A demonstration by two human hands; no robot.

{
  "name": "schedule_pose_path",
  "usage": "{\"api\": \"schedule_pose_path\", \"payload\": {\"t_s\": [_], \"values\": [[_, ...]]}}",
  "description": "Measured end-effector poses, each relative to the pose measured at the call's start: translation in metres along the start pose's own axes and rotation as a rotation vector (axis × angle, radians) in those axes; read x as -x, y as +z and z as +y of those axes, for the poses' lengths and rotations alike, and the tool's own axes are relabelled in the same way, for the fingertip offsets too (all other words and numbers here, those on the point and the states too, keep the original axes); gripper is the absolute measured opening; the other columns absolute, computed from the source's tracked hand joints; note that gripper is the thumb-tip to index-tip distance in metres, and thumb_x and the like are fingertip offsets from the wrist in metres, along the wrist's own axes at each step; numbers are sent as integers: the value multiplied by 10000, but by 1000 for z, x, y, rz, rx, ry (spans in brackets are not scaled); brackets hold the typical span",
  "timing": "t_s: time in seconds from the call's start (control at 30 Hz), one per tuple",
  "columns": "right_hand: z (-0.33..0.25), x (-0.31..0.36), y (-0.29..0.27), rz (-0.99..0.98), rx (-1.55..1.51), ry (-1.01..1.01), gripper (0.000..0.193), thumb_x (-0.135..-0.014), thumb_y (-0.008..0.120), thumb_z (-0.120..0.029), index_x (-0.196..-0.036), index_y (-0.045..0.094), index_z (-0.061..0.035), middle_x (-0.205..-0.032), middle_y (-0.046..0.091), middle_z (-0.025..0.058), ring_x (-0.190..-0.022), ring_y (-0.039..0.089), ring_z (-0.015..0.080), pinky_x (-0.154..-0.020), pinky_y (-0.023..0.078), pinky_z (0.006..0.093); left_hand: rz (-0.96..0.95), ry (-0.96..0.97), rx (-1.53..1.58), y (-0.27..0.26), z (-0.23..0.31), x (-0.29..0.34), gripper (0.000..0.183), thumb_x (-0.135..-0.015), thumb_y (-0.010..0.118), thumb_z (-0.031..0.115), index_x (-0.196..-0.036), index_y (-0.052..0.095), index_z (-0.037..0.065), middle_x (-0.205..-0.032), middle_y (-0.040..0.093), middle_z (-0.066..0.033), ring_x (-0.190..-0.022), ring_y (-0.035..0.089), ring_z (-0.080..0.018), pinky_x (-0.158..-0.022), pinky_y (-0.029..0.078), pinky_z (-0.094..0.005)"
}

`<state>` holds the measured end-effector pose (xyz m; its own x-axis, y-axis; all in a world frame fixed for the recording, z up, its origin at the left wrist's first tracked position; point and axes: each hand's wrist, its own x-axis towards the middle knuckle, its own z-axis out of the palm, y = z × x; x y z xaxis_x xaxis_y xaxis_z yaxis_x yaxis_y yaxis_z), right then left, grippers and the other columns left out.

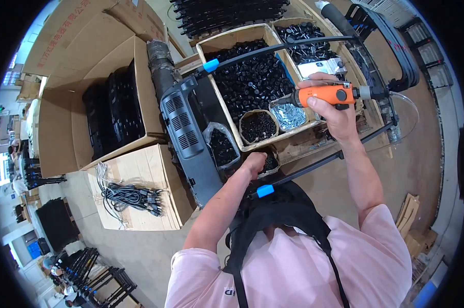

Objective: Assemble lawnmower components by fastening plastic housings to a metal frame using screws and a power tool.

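My right hand [330,109] is wrapped round an orange air screwdriver [324,95], held level above a sectioned tray of hardware. The tool's dark nose points left, over a compartment of silver screws [289,116]. My left hand [256,161] reaches down into a small round tub of black parts [269,162] at the near side of the tray; its fingertips are hidden in there. Between my arms and the tray lies a black tubular frame [306,170] with blue wraps [265,191], joined on the left to a dark vented plastic housing [183,126].
The tray [222,95] holds black knobs [250,77], a tub of small black screws [258,127] and long bolts [306,43]. A carton [62,128] with black panels stands left, beside a cable bundle [132,197] on another box. A clear hose [411,102] trails from the screwdriver.
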<state>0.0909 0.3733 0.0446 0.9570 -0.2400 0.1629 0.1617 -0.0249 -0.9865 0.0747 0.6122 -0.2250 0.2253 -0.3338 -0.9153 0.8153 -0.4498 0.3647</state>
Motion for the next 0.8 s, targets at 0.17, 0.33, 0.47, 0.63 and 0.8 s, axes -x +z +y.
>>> {"api": "schedule_pose_path", "payload": {"t_s": [0.17, 0.33, 0.47, 0.63, 0.8], "values": [[17, -18, -36, -34, -23, 99, 536, -865, 772, -102, -1350, 587, 32, -1202, 745, 192, -1124, 706, 240, -1048, 540, 404, 59, 142, -261, -3, -15, -23, 578, -1067, 534, 275, -1595, 427, 66, -1377, 640, -171, -1162, 632, -276, -928, 536, -436], [59, -24, -85, 44, -44, 178, 578, -859, 815, -148, -1358, 586, 31, -1203, 751, 163, -1103, 705, 200, -1023, 553, 368, -217, 216, -413, 26, 74, 59, 382, -1099, 529, 333, -1232, 689, 13, -1049, 748, -85, -870, 705, -157, -751, 577, -305], [90, -26, -90, 74, -134, 273, 544, -866, 809, -85, -1356, 590, 1, -1231, 730, 155, -1146, 688, 202, -1053, 543, 369, 389, 651, -412, 13, 155, 29, 283, -1048, 623, 282, -1173, 702, 40, -869, 732, -75, -788, 728, -229, -743, 581, -345], [124, -28, -82, -6, -114, 305, 543, -862, 819, -82, -1351, 596, -3, -1213, 730, 137, -1151, 688, 193, -1061, 543, 368, 898, 697, -653, -13, 220, -61, 507, -934, 750, 318, -1368, 565, 133, -1285, 622, -248, -1110, 679, -465, -960, 558, -513], [146, -35, -85, -9, -129, 366, 547, -863, 826, -75, -1362, 608, -36, -1222, 727, 114, -1142, 688, 177, -1045, 546, 346, 862, 663, -966, -17, 241, -102, 408, -944, 750, 269, -1225, 556, 45, -1222, 627, -286, -1060, 704, -477, -898, 600, -532]]}}
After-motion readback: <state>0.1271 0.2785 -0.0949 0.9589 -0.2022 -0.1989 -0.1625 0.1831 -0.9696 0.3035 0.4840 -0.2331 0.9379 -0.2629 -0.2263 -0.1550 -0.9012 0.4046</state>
